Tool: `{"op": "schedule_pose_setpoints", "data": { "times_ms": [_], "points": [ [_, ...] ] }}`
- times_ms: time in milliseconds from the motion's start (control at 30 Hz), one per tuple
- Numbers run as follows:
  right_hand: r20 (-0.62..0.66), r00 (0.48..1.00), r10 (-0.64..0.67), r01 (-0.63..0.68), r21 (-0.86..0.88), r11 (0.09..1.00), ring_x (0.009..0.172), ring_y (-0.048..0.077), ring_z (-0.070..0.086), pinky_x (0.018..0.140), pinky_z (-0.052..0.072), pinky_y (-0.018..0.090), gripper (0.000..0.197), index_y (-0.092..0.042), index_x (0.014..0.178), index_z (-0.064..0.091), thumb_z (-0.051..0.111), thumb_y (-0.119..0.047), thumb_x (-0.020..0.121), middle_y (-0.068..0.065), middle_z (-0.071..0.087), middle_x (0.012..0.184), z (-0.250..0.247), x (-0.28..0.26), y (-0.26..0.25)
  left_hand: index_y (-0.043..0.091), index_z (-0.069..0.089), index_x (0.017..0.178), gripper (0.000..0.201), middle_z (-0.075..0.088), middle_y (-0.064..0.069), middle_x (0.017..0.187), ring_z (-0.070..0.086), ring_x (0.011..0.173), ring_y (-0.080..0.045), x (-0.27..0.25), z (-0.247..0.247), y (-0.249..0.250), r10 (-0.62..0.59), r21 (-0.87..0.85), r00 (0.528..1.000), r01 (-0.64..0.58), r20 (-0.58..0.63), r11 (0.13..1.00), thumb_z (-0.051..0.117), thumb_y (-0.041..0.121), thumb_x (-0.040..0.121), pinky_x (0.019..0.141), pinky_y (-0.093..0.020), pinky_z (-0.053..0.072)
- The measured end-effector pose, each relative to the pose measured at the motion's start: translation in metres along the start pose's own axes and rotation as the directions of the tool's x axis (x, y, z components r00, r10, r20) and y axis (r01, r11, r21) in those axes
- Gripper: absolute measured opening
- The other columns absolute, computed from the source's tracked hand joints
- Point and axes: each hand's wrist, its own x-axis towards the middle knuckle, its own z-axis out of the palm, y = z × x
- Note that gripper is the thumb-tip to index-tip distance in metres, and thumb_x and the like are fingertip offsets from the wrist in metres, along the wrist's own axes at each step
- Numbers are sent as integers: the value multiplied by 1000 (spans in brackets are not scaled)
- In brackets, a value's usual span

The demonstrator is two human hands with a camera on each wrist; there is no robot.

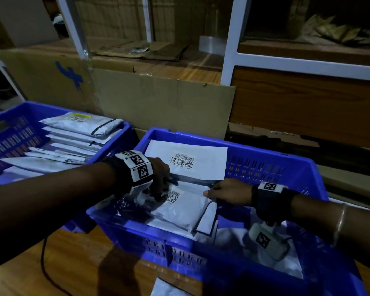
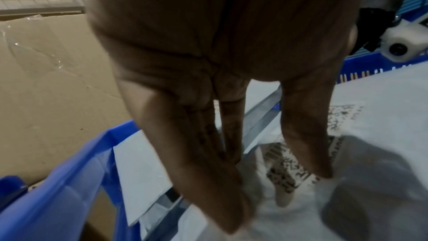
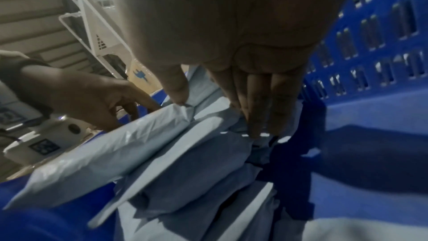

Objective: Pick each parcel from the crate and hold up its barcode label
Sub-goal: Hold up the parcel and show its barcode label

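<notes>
A white plastic parcel [image 1: 179, 208] lies on top of other parcels in the blue crate [image 1: 254, 146] on the right. Its barcode label [image 1: 173, 196] faces up. My left hand [image 1: 160, 184] grips the parcel's left end, thumb on the label [image 2: 284, 168] and fingers down beside the edge. My right hand [image 1: 220, 192] pinches the right corner, thumb on top and fingers beneath. In the right wrist view the parcel [image 3: 115, 149] tilts up between the right hand [image 3: 215, 109] and the left hand [image 3: 97, 98]. Behind it, a flat white parcel [image 1: 186, 159] leans with its label showing.
A second blue crate [image 1: 6, 133] on the left holds a row of stacked white parcels [image 1: 77, 133]. Cardboard sheets [image 1: 165, 103] and white shelving stand behind both crates. The crates sit on a wooden table [image 1: 77, 263], and one parcel [image 1: 167, 289] lies at its front edge.
</notes>
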Motion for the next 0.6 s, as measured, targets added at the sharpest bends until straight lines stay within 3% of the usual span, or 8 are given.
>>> {"op": "schedule_pose_setpoints", "data": {
  "times_ms": [67, 100, 167, 233, 300, 367, 433, 600],
  "points": [
    [-14, 1000, 17, -17, 18, 1000, 93, 28, 66, 86, 50, 37, 50, -7, 94, 69, 54, -55, 92, 14, 70, 99, 0, 0, 2, 16, 63, 80, 24, 52, 15, 37, 45, 33, 8, -1, -3, 2, 35, 50, 999, -35, -10, 998, 82, 29, 73, 51, -14, 39],
    [-9, 1000, 20, -20, 44, 999, 95, 27, 66, 87, 50, 37, 48, -7, 100, 69, 55, -53, 92, 13, 70, 103, 1, 1, 4, 13, 66, 86, 28, 54, 15, 38, 45, 32, 8, 1, -3, 1, 45, 70, 999, -44, -6, 997, 83, 31, 72, 50, -14, 39],
    [-2, 1000, 6, -6, 121, 993, 95, 23, 66, 89, 51, 36, 43, -8, 108, 67, 57, -47, 93, 11, 70, 107, 2, -2, 5, 8, 67, 106, 47, 68, 8, 64, 50, 41, 5, 3, -2, 0, 52, 83, 999, -50, -17, 995, 84, 35, 71, 56, -17, 44],
    [-4, 1000, -18, 18, 147, 989, 94, 23, 67, 86, 52, 36, 41, -8, 101, 68, 57, -47, 94, 7, 71, 99, 1, -5, 6, 10, 64, 115, 56, 71, 4, 83, 54, 54, -2, 2, -1, 1, 48, 88, 998, -43, -48, 995, 83, 38, 71, 63, -18, 44],
    [5, 1000, -8, 8, 42, 999, 75, 21, 65, 74, 50, 32, 45, -14, 74, 65, 52, -51, 95, 2, 66, 76, -5, -10, 4, 12, 64, 115, 56, 63, 9, 60, 51, 47, 1, 2, 1, 2, 57, 80, 996, -52, -64, 995, 83, 40, 71, 58, -15, 43],
    [-14, 1000, 5, -7, -124, 992, 62, 12, 54, 64, 43, 28, 51, -20, 60, 58, 48, -54, 96, -4, 57, 62, -11, -16, 0, 10, 66, 113, 55, 54, 11, 43, 48, 39, 6, 0, 0, 2, 70, 67, 994, -64, -85, 996, 83, 41, 70, 58, -18, 45],
    [-52, 998, -45, 34, -196, 980, 63, 16, 57, 62, 43, 29, 55, -12, 66, 65, 51, -57, 94, 4, 62, 64, -15, -18, -2, 10, 67, 111, 55, 50, 14, 34, 44, 30, 9, 0, 1, -1, 65, 32, 994, -63, -92, 998, 85, 40, 67, 53, -16, 43],
    [13, 999, -50, 52, -245, 968, 81, 22, 62, 74, 49, 35, 57, -9, 83, 68, 49, -63, 92, 9, 68, 85, -12, -12, -12, 13, 69, 113, 56, 55, 14, 47, 45, 31, 10, -2, 3, -3, 100, -30, 992, -103, -74, 994, 86, 39, 66, 46, -9, 40]
  ]
}}
